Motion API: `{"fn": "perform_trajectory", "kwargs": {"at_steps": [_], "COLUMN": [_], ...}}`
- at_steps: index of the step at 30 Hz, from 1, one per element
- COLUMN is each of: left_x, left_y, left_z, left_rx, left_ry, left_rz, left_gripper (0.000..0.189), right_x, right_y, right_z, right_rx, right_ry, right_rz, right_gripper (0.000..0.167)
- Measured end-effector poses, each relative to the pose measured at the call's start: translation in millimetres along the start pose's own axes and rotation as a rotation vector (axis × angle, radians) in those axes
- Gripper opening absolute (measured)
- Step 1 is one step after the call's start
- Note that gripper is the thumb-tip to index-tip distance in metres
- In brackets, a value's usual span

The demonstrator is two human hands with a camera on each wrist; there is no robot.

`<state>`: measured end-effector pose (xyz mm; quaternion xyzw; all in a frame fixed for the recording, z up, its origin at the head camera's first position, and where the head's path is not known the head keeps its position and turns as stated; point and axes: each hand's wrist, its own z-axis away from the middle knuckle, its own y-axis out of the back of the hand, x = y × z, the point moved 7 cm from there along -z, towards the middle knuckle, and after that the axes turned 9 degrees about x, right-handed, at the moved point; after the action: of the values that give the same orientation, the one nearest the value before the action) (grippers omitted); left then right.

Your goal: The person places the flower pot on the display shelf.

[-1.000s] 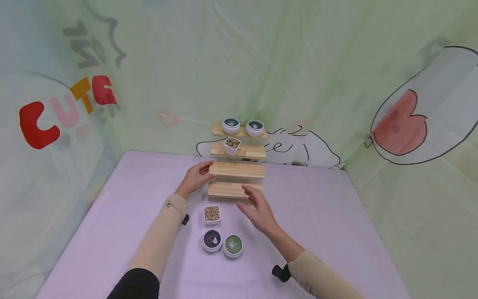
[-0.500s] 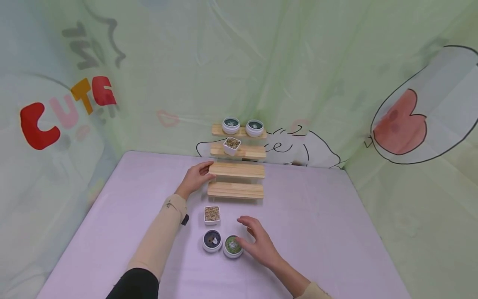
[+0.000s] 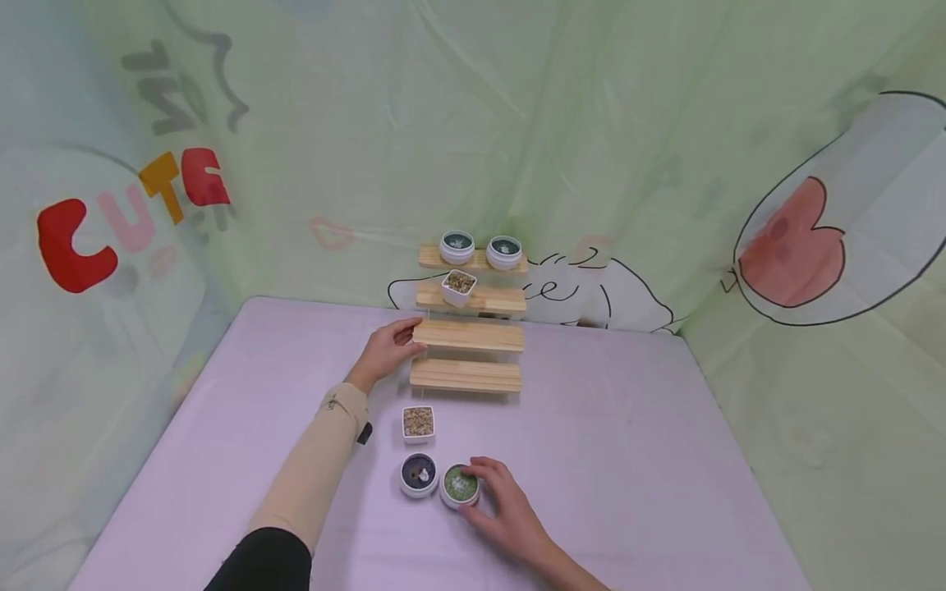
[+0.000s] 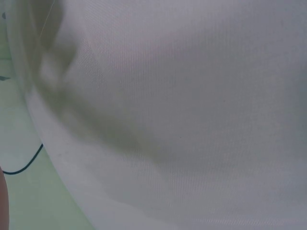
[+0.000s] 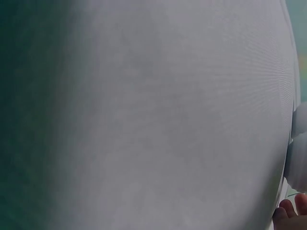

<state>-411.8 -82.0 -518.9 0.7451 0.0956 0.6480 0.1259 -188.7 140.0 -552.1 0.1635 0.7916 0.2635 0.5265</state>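
Observation:
My left hand [image 3: 388, 350] holds the left end of a tiered wooden display stand [image 3: 469, 335], thumb and fingers around one of the lower steps. On the purple-white cloth in front, my right hand [image 3: 508, 513] grips a small round white pot with a green top [image 3: 461, 484], its fingers at the far side and thumb at the near side. Touching or nearly touching that pot on its left is a round pot with a dark top [image 3: 419, 474]. Behind them stands a square white pot of tan grit [image 3: 418, 422]. In the right wrist view, fingertips [image 5: 288, 211] show at the lower right corner.
Two round white pots, a left one [image 3: 457, 247] and a right one [image 3: 504, 252], sit on the top step. A square pot [image 3: 459, 287] stands on the step below. A printed curtain [image 3: 332, 164] hangs behind and beside the cloth-covered table [image 3: 628, 460].
My right hand has come down and toward me from the lowest step to the green-topped pot, and its fingers have closed around it. The left hand has stayed at the stand.

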Motion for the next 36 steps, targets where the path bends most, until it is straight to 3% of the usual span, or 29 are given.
{"fn": "perform_trajectory", "kwargs": {"at_steps": [7, 22, 28, 33, 36], "left_x": [0.7, 7.4, 8.0, 8.6, 7.5], "left_y": [0.1, 0.8, 0.4, 0.2, 0.0], "left_z": [-0.2, 4.7, 5.4, 4.9, 4.8], "left_rx": [0.003, 0.005, 0.000, 0.001, 0.002], "left_ry": [0.002, -0.006, -0.005, -0.009, -0.001], "left_rz": [-0.007, -0.003, 0.001, 0.003, -0.012], "left_gripper": [0.061, 0.060, 0.060, 0.060, 0.061], "right_x": [-2, -2, 1, 7, 10], "right_y": [-2, 1, 8, 14, 19], "right_z": [1.2, 1.6, -7.0, -18.8, -26.7], "right_rx": [0.005, 0.049, 0.074, 0.081, 0.101], "right_ry": [0.057, 0.092, 0.000, -0.110, -0.132], "right_rz": [0.055, 0.067, 0.001, -0.121, -0.180], "right_gripper": [0.045, 0.048, 0.047, 0.045, 0.044]}}
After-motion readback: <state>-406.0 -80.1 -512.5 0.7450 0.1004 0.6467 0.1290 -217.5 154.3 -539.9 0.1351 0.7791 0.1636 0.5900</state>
